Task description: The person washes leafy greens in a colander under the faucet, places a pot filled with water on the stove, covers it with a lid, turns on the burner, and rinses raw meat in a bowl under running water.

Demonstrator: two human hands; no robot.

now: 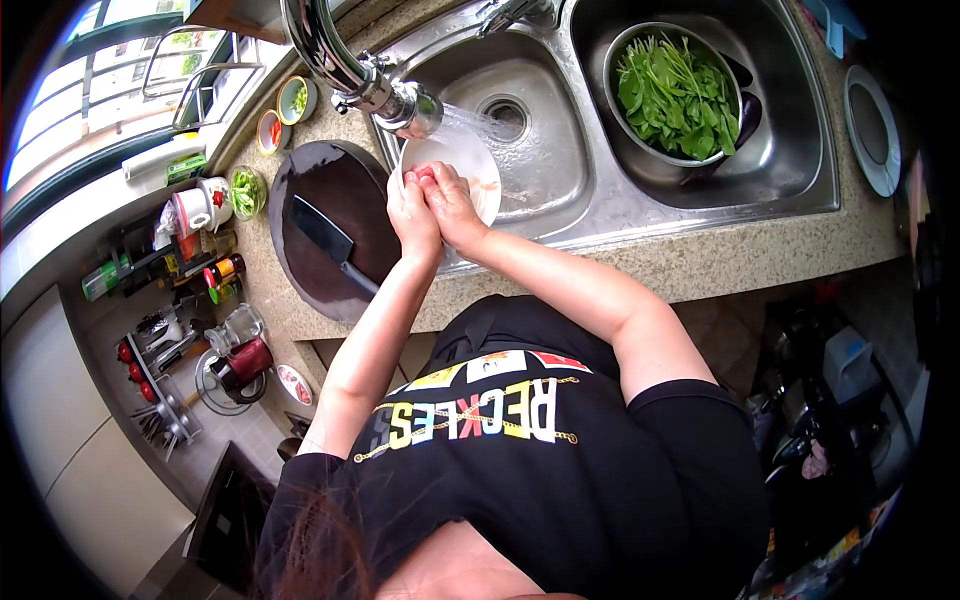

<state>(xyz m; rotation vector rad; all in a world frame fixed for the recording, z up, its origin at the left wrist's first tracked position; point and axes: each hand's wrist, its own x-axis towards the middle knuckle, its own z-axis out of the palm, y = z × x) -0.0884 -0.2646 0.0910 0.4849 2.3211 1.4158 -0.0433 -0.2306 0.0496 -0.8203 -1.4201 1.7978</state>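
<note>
Over a white bowl (484,160) in the left sink basin, my left hand (408,208) and my right hand (455,207) are pressed together with fingers curled. A small pinkish-red lump (427,173) shows between them; its kind cannot be made out, and most of it is hidden by the fingers. Just above, the chrome tap (415,108) runs water beside the hands and into the basin (545,150). Left of my left hand, a cleaver (322,228) lies on a round, dark chopping board (300,170).
Leafy greens (675,95) fill a metal bowl (612,85) in the right basin, with an eggplant (750,120) beside it. Small bowls of chopped green (297,98) and red (271,131) pieces stand back left. A plate (857,125) lies at the right.
</note>
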